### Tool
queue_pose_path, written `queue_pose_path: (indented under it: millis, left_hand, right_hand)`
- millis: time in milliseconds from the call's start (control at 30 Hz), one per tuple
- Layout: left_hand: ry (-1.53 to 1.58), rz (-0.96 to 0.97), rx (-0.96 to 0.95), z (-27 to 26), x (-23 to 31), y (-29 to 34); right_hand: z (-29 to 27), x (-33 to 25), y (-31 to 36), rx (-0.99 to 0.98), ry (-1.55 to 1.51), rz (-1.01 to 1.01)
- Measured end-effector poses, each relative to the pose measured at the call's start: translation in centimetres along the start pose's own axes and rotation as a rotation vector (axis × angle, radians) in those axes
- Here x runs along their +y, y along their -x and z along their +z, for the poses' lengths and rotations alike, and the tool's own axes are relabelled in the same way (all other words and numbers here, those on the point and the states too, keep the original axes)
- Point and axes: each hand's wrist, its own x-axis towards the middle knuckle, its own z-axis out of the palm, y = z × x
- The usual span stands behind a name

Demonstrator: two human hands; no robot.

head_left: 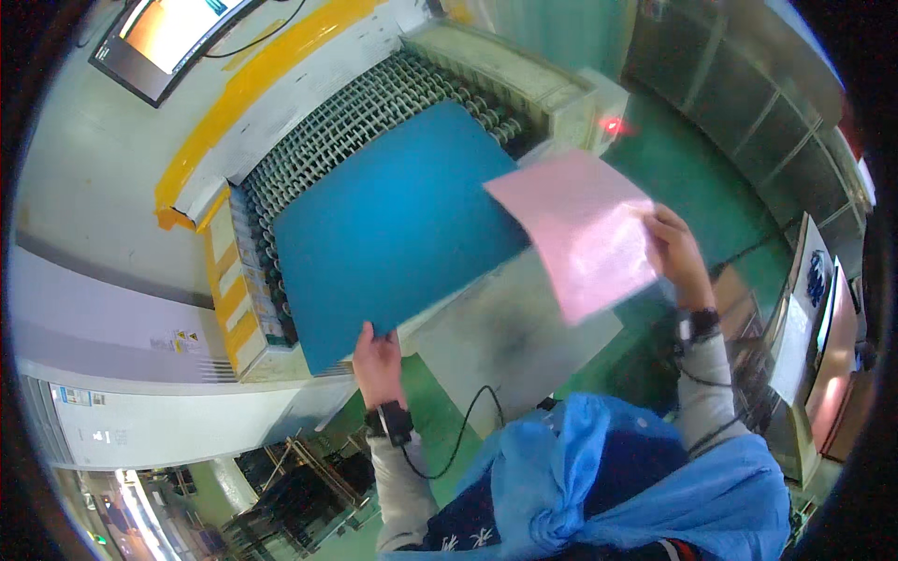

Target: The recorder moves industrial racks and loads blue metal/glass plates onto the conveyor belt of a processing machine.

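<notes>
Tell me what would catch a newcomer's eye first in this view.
Probably the big blue sheet in the middle, lying over the rollers, with the left hand at its near edge. Next, the pink sheet to its right, held by its right edge in the right hand. Beyond that, a red light glows at the upper right.

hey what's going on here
A person's left hand grips the near edge of a blue board, which lies over a bed of rollers. The right hand holds a pink sheet by its right edge. The sheet partly covers the board in this view; whether they touch is unclear.
</notes>
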Motion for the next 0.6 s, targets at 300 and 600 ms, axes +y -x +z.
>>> queue_pose_path:
  millis: [300, 600]
  left_hand:
    - [0.012, -0.212, -0.239, 10.3, 3.2, -7.4]
    - [-1.479, 0.660, -0.472, 14.3, 5.4, -10.9]
  right_hand:
    - [-6.9, 1.5, 8.0, 0.215, 0.145, -0.060]
    - [-6.5, 5.5, 9.1, 0.224, -0.126, 0.109]
